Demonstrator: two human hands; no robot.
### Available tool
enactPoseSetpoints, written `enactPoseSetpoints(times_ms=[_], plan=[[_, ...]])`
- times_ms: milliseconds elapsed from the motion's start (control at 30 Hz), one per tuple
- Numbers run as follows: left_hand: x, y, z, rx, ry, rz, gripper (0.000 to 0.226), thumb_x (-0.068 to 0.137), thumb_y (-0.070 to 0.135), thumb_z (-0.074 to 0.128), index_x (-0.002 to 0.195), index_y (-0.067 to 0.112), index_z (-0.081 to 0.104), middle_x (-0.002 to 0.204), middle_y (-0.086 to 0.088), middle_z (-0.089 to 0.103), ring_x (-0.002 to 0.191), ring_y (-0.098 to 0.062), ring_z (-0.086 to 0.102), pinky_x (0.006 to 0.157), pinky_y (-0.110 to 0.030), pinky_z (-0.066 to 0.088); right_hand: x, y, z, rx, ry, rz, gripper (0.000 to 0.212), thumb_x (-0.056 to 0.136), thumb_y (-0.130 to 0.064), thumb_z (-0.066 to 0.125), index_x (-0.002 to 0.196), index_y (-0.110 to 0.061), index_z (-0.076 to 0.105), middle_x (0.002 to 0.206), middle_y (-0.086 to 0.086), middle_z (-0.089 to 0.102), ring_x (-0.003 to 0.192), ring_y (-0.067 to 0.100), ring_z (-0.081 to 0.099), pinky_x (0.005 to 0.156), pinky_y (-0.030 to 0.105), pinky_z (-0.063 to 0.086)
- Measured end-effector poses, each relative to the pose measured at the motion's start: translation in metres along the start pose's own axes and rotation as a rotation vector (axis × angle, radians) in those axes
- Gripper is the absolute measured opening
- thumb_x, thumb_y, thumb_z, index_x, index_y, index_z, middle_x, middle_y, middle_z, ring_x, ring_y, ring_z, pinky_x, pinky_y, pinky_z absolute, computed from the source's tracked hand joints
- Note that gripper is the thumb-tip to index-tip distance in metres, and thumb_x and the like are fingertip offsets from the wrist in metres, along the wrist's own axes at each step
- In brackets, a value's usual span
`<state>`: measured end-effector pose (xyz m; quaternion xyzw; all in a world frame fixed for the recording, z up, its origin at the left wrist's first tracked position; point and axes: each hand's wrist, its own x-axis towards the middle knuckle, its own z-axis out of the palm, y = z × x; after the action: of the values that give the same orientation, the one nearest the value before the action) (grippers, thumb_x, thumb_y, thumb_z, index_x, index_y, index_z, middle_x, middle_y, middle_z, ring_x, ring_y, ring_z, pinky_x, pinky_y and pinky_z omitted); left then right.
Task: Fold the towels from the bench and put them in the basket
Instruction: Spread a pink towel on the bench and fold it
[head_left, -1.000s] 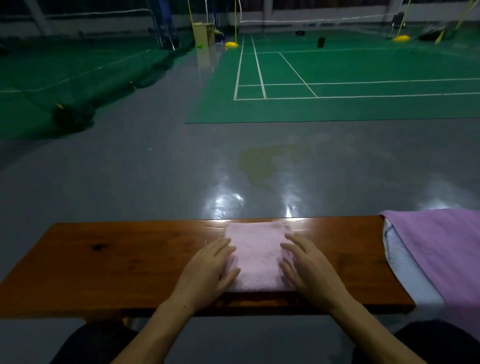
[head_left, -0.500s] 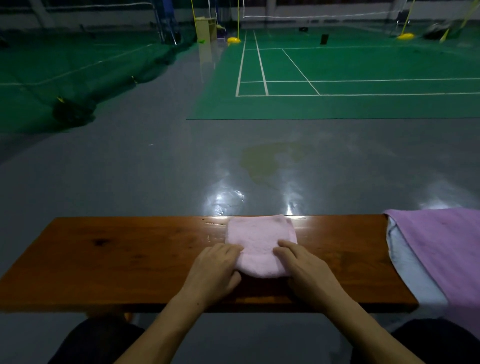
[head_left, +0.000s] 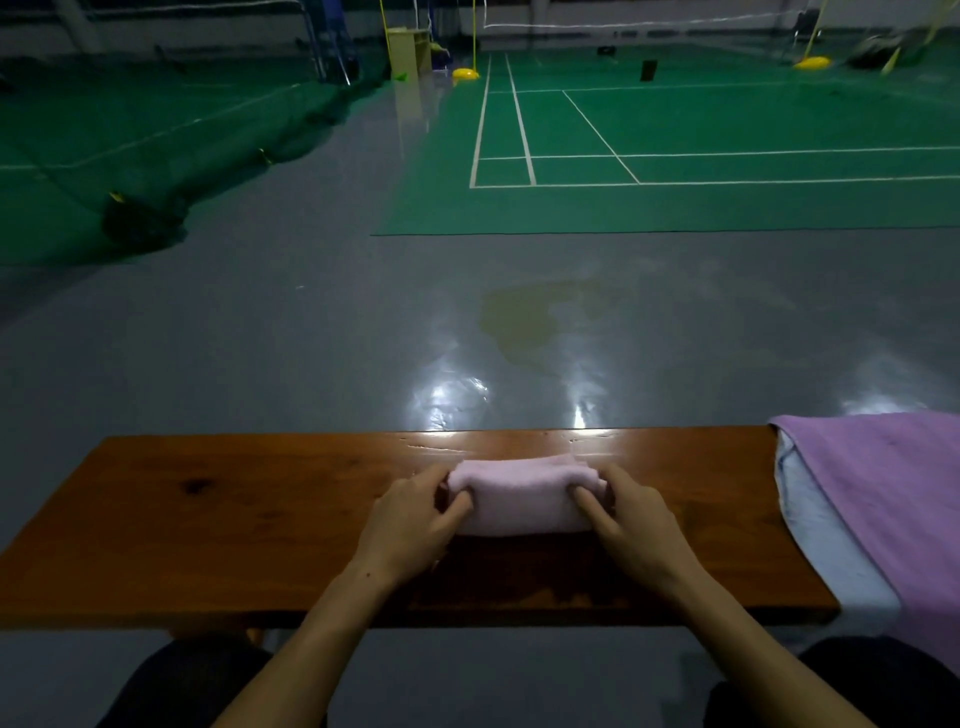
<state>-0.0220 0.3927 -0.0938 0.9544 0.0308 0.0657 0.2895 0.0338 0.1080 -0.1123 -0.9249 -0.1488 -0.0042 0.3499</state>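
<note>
Left hand (head_left: 410, 525) and right hand (head_left: 631, 519), fingers curled, grasp opposite ends of the pink towel (head_left: 522, 499), thumbs pressed onto its top. The towel, folded into a low roll, lies mid-bench (head_left: 218, 519), nearer the far edge. At right, a purple towel (head_left: 893, 509) overlies a white towel (head_left: 826, 540), draping the bench end. Beyond: grey floor (head_left: 260, 338), green court (head_left: 727, 135).

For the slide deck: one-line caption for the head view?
Both hands, left hand and right hand, grip the ends of a folded pink towel on a wooden bench beside a badminton court.
</note>
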Motion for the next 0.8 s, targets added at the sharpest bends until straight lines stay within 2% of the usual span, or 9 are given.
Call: enactPoseSetpoints(times_ms=[67, 200, 300, 400, 500, 567, 667, 733, 800], plan=[[0.000, 0.002, 0.001, -0.003, 0.006, -0.023, 0.017, 0.097, 0.053, 0.051, 0.089, 0.039, 0.055, 0.080, 0.016, 0.066, 0.073, -0.007, 0.063, 0.062, -0.036, 0.056, -0.001, 0.001, 0.002, 0.002, 0.003, 0.049, 0.027, 0.102, -0.055, 0.052, 0.112, -0.032, 0.062, 0.097, -0.014, 0.072, 0.083, 0.002, 0.069, 0.075, 0.032, 0.064], [-0.002, 0.008, 0.003, 0.041, 0.022, -0.071, 0.018, 0.101, 0.050, 0.057, 0.086, 0.040, 0.055, 0.079, 0.016, 0.065, 0.072, -0.005, 0.061, 0.057, -0.026, 0.042, -0.001, -0.002, 0.004, -0.023, 0.003, 0.113, 0.035, 0.102, -0.057, 0.055, 0.116, -0.026, 0.066, 0.101, -0.009, 0.072, 0.086, 0.004, 0.067, 0.077, 0.030, 0.062], [-0.001, 0.004, 0.010, 0.165, 0.022, -0.145, 0.031, 0.096, 0.061, 0.051, 0.087, 0.033, 0.061, 0.083, 0.015, 0.069, 0.080, -0.011, 0.066, 0.070, -0.031, 0.056, 0.000, -0.004, 0.005, -0.165, -0.004, 0.164, 0.032, 0.099, -0.061, 0.058, 0.106, -0.030, 0.064, 0.090, -0.012, 0.067, 0.078, 0.004, 0.064, 0.071, 0.027, 0.058], [0.001, 0.001, 0.012, 0.206, 0.034, -0.188, 0.030, 0.091, 0.061, 0.055, 0.083, 0.032, 0.059, 0.080, 0.015, 0.065, 0.078, -0.010, 0.064, 0.075, -0.036, 0.059, 0.003, -0.006, 0.003, -0.245, -0.019, 0.237, 0.035, 0.095, -0.068, 0.056, 0.097, -0.034, 0.061, 0.085, -0.014, 0.066, 0.074, 0.004, 0.063, 0.071, 0.031, 0.061], [0.002, 0.001, 0.011, 0.210, 0.092, -0.136, 0.024, 0.089, 0.058, 0.061, 0.091, 0.035, 0.059, 0.092, 0.019, 0.064, 0.085, -0.007, 0.062, 0.072, -0.035, 0.059, 0.001, -0.010, 0.004, -0.285, 0.019, 0.283, 0.041, 0.094, -0.074, 0.051, 0.101, -0.035, 0.062, 0.088, -0.015, 0.068, 0.074, 0.004, 0.063, 0.073, 0.031, 0.061], [0.001, 0.001, 0.012, 0.281, 0.176, 0.009, 0.025, 0.090, 0.052, 0.060, 0.106, 0.033, 0.064, 0.106, 0.014, 0.066, 0.095, -0.013, 0.063, 0.074, -0.035, 0.059, -0.005, -0.015, 0.005, -0.372, 0.110, 0.259, 0.046, 0.095, -0.074, 0.050, 0.108, -0.032, 0.061, 0.096, -0.012, 0.070, 0.078, 0.007, 0.063, 0.071, 0.028, 0.059], [-0.002, 0.008, 0.023, 0.325, 0.160, 0.287, 0.043, 0.097, 0.047, 0.052, 0.131, 0.025, 0.065, 0.138, 0.001, 0.065, 0.128, -0.020, 0.059, 0.104, -0.039, 0.052, -0.015, -0.028, 0.017, -0.548, 0.310, -0.025, 0.042, 0.098, -0.055, 0.057, 0.123, -0.022, 0.064, 0.128, 0.005, 0.066, 0.110, 0.026, 0.062, 0.088, 0.041, 0.056], [-0.007, 0.014, 0.037, 0.354, 0.082, 0.383, 0.050, 0.103, 0.048, 0.046, 0.146, 0.025, 0.057, 0.156, -0.001, 0.052, 0.148, -0.021, 0.045, 0.123, -0.041, 0.035, -0.024, -0.040, 0.038, -0.523, 0.242, -0.243, 0.045, 0.099, -0.040, 0.056, 0.138, -0.018, 0.059, 0.153, 0.015, 0.050, 0.140, 0.039, 0.047, 0.111, 0.053, 0.045], [-0.014, 0.013, 0.052, 0.426, 0.006, 0.352, 0.055, 0.109, 0.048, 0.031, 0.158, 0.025, 0.043, 0.166, -0.001, 0.039, 0.157, -0.020, 0.029, 0.127, -0.040, 0.018, -0.034, -0.044, 0.061, -0.503, 0.088, -0.299, 0.055, 0.105, -0.040, 0.042, 0.156, -0.017, 0.043, 0.168, 0.013, 0.032, 0.156, 0.038, 0.028, 0.124, 0.057, 0.026]])
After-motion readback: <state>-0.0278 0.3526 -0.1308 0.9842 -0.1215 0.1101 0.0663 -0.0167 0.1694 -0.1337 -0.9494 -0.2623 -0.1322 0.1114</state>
